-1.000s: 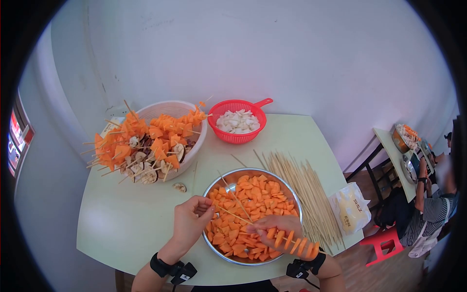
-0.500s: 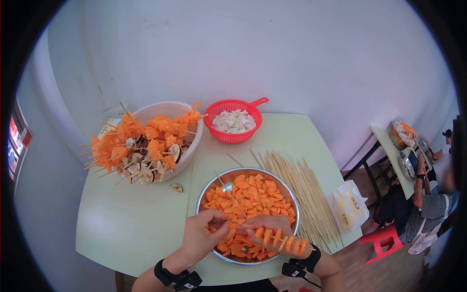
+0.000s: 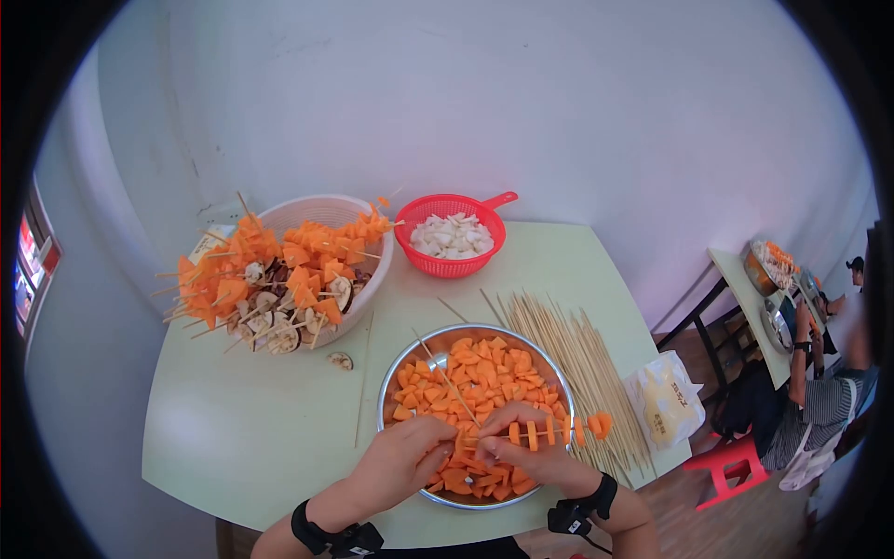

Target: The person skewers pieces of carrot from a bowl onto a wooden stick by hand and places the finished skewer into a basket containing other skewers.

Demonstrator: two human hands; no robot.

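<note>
Over the near part of a metal bowl (image 3: 384, 391) of cut carrot pieces (image 3: 480, 373), my two hands meet. My right hand (image 3: 531, 445) is closed on a skewer threaded with several carrot pieces (image 3: 551, 431), which points to the right. At its left end my left hand (image 3: 405, 456) has its fingers pinched around a carrot piece (image 3: 458, 445), partly hidden by the fingers. Another bare stick (image 3: 447, 377) leans in the bowl, its lower end near my right fingers.
A white basket (image 3: 372, 296) of carrot and eggplant skewers stands back left, a red colander (image 3: 450, 270) of white pieces behind the bowl. Right of the bowl lie bare skewers (image 3: 577, 373) and a plastic packet (image 3: 666, 401). A person (image 3: 824, 410) sits at another table far right.
The threaded skewer has swung up from slanting down to nearly level. My left hand has moved slightly right, its fingers closer to my right hand. The view has shifted slightly.
</note>
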